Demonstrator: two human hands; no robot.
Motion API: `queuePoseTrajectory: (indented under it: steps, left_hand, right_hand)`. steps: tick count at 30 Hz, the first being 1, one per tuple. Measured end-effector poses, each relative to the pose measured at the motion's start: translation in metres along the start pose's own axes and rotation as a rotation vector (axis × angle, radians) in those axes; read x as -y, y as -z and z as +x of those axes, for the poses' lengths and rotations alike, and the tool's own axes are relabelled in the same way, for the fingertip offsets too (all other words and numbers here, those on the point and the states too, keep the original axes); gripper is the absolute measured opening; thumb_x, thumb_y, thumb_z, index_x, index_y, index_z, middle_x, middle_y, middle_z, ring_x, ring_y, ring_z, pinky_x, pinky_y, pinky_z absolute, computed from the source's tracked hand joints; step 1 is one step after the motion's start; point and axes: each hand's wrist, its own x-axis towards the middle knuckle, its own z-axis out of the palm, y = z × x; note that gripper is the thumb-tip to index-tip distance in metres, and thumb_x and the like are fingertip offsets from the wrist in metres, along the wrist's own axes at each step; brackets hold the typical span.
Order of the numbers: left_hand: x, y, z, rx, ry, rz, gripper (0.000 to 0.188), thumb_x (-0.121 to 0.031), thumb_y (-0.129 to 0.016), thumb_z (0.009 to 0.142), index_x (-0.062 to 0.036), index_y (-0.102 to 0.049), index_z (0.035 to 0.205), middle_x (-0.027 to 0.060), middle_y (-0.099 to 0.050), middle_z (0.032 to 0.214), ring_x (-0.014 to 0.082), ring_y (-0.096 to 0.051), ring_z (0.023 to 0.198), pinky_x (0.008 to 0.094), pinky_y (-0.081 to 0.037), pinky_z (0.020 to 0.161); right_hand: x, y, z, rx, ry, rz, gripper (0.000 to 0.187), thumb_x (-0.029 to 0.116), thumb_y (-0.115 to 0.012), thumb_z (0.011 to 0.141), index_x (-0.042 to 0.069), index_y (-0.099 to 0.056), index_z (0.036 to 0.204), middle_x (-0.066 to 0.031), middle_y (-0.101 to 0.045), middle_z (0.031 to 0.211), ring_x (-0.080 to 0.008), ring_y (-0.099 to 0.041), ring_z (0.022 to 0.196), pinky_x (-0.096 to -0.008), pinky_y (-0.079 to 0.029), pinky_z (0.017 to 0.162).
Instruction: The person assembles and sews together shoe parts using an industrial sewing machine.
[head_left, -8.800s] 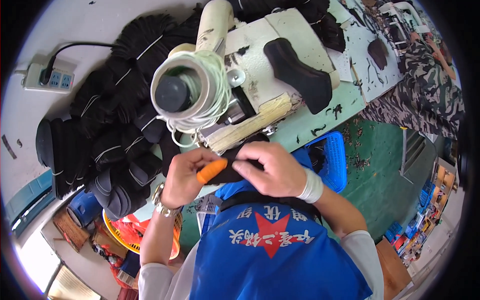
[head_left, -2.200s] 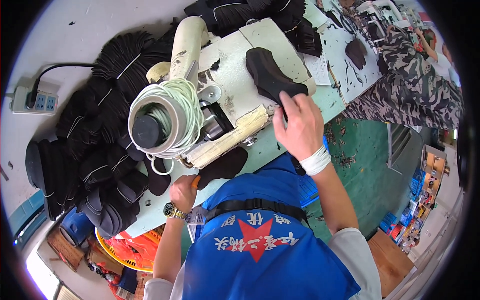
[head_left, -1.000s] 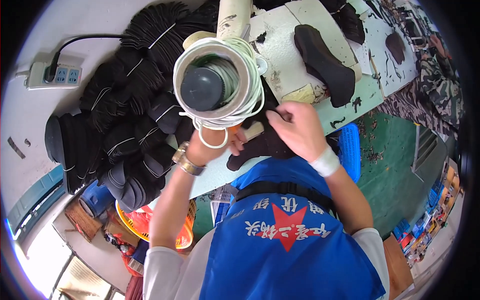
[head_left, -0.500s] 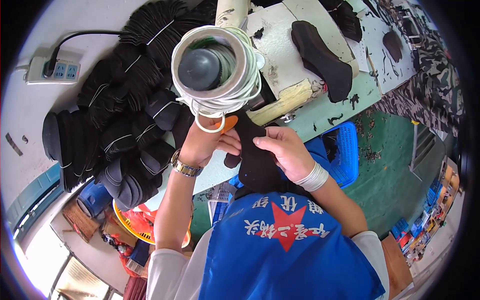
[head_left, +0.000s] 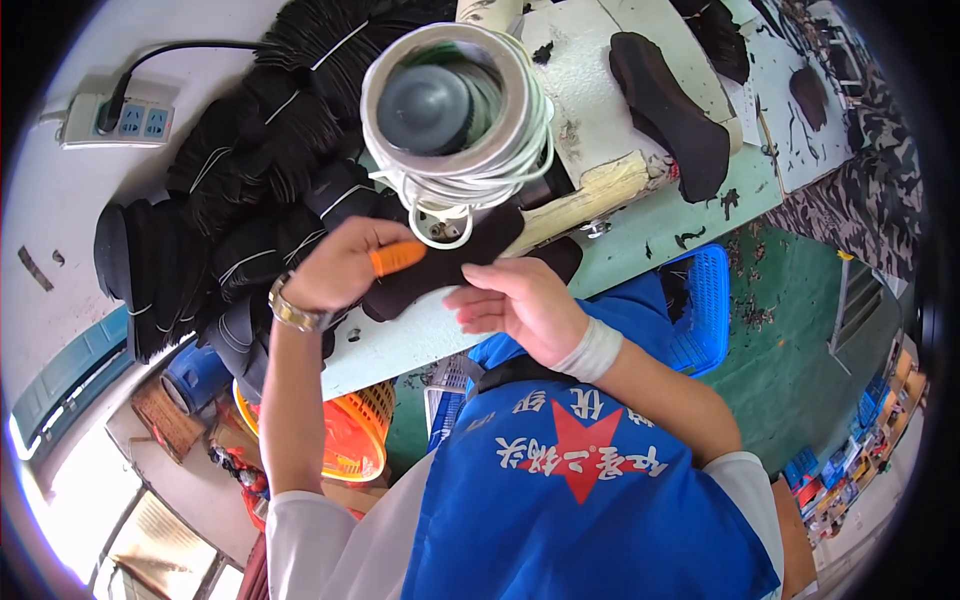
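Note:
A dark, curved piece of padded fabric (head_left: 430,283) lies across the table edge beneath a spool of white cord (head_left: 465,185). Over its left end is my left hand (head_left: 345,268), palm down, with an orange cover on one outstretched digit and a metal watch at the wrist. Its digits look spread, though some are hidden. My right hand (head_left: 525,305) hovers at the near side of the fabric, fingers stretched and holding nothing. A white band wraps that wrist. Another dark piece (head_left: 562,265) shows at the table edge beyond my right hand.
Tied bundles of black pads (head_left: 250,150) crowd the table's left. A long dark pad (head_left: 670,115) lies on the white machine bed (head_left: 575,85). Below are a blue basket (head_left: 712,305) and an orange basket (head_left: 365,435). A wall socket (head_left: 140,122) has a plug in it.
The dark fabric has gone from between both hands to the table under the spool. My left hand has moved left and turned palm down; my right has let go and opened.

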Motion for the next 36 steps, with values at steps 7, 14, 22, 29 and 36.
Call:
queuePoseTrajectory:
  steps: [7,14,22,29,36]
  left_hand:
    - [-0.017,-0.001,0.016,-0.174,-0.330,0.355,0.023,-0.004,-0.055,0.085,-0.0004,-0.066,0.105,0.0108,-0.069,0.097,0.0151,-0.061,0.084,0.0295,-0.046,0.080]
    - [-0.027,-0.099,0.037,-0.253,-0.014,-0.364,0.025,-0.019,-0.052,0.096,0.0046,-0.057,0.104,0.0112,-0.064,0.077,0.0154,-0.063,0.057,0.0271,-0.050,0.049]
    - [0.077,-0.105,0.004,-0.229,0.083,0.054,0.030,-0.026,-0.063,0.087,0.0019,-0.062,0.096,0.0125,-0.068,0.074,0.0250,-0.066,0.064,0.0329,-0.053,0.058]
    - [0.122,-0.159,0.030,-0.660,0.048,0.507,0.033,-0.026,-0.075,0.074,-0.0018,-0.062,0.092,0.0147,-0.062,0.080,0.0324,-0.062,0.071,0.0411,-0.049,0.062]
    - [0.130,-0.137,0.015,-0.695,-0.156,0.531,0.015,-0.012,-0.067,0.081,-0.0031,-0.069,0.093,0.0143,-0.062,0.077,0.0333,-0.061,0.070,0.0410,-0.049,0.063]
  right_hand:
    - [0.001,-0.012,0.006,-0.077,0.182,-0.170,0.040,0.030,-0.055,0.093,-0.006,-0.057,0.108,-0.0178,-0.068,0.097,-0.0228,-0.068,0.085,-0.0310,-0.055,0.075]
    - [0.031,0.018,-0.025,-0.642,0.903,-1.123,0.035,0.013,-0.064,0.086,-0.001,-0.044,0.061,-0.0037,-0.039,0.050,-0.0069,-0.034,0.051,-0.0291,-0.030,0.044]
    - [0.149,0.018,-0.098,-1.031,1.828,-1.688,0.018,0.003,-0.075,0.073,0.003,-0.068,0.089,-0.0068,-0.065,0.075,-0.0194,-0.059,0.065,-0.0318,-0.046,0.064]
    - [0.145,0.066,-0.054,-0.941,1.448,-2.229,0.020,0.009,-0.066,0.070,0.003,-0.067,0.089,-0.0068,-0.054,0.072,-0.0246,-0.057,0.064,-0.0368,-0.044,0.061]
    - [0.138,0.071,-0.067,-0.852,1.452,-2.188,0.028,0.003,-0.066,0.068,0.003,-0.069,0.096,-0.0076,-0.053,0.077,-0.0259,-0.053,0.063,-0.0373,-0.043,0.060]
